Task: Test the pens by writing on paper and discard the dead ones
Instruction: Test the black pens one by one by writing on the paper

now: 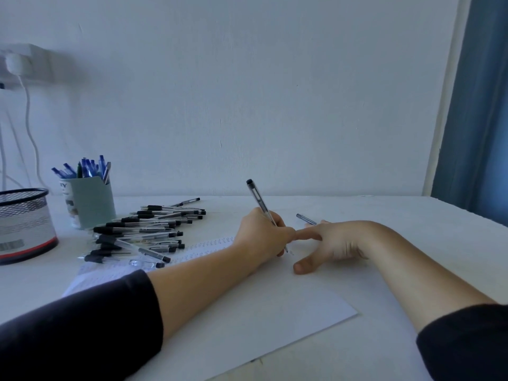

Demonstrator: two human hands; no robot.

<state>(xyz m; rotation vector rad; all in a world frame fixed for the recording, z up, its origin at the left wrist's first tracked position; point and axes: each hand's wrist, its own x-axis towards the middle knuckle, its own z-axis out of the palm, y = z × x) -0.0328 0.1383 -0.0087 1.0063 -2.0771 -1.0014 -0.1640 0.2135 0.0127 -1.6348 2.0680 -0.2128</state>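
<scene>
Near the middle of the frame the left hand (pixel 261 235) grips a clear pen (pixel 262 210) with a dark cap end, its fingers curled round the barrel. The pen tilts up and away toward the wall, and its tip touches the sheet of paper (pixel 247 320) that lies on the white tabletop (pixel 398 221). Just right of it the right hand (pixel 335 243) rests on the paper with fingers loosely spread and holding nothing; its forefinger touches the left hand and its thumb presses the sheet. Behind the right hand another pen (pixel 306 219) lies on the tabletop, partly hidden by the fingers. Faint rows of marks run across the paper's left part. In the left middle of the frame a pile of black-gripped pens (pixel 143 232) lies partly on the paper's far left edge. Behind the pile stands a pale green cup (pixel 92 202) holding blue pens (pixel 85 167). At the left edge is a black mesh basket (pixel 24 224). Dark sleeves cover both forearms at the bottom corners.
</scene>
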